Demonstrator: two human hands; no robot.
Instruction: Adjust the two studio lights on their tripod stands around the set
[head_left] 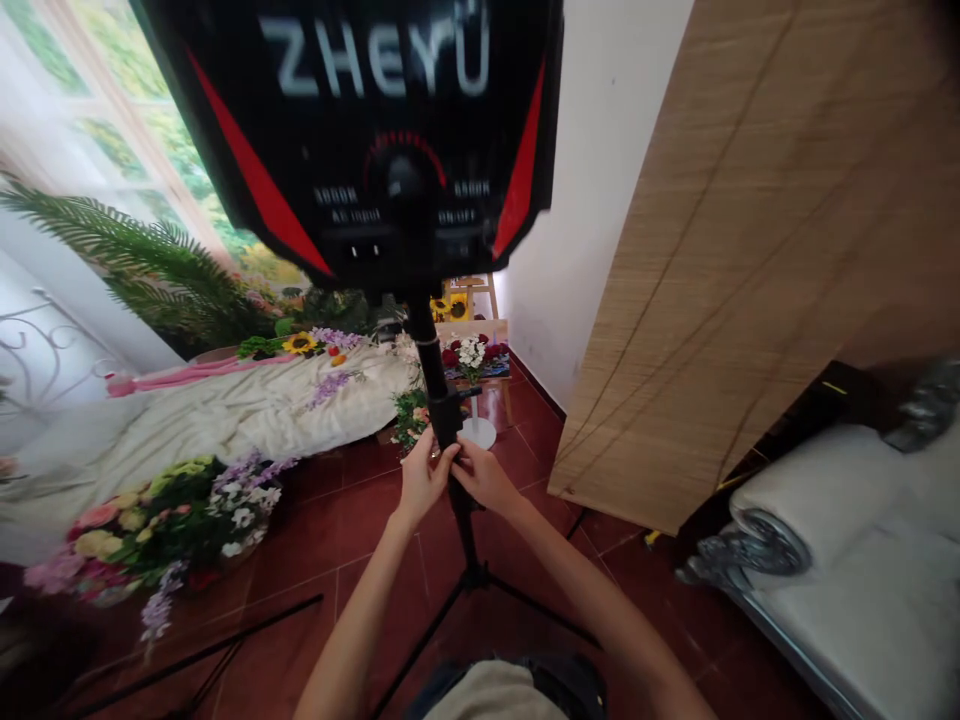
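A black light stand [463, 535] rises from its spread tripod legs on the floor in front of me. On top sits a large black light panel [367, 130] with red stripes, white "ZHEYU" lettering and a dial. Below the panel, my left hand [424, 482] is closed round the stand's pole at a black collar [447, 415]. From the right side, my right hand [484, 475] grips the same spot, its fingertips meeting those of the left. Exactly what the fingertips press on is hidden by the hands.
A bed with a cream sheet [352, 400] and flowers runs along the left. A flower bouquet [180, 510] stands nearer. Another stand's leg [225, 640] crosses the lower left floor. To the right are a large woven blind [675, 270] and a white sofa [862, 560].
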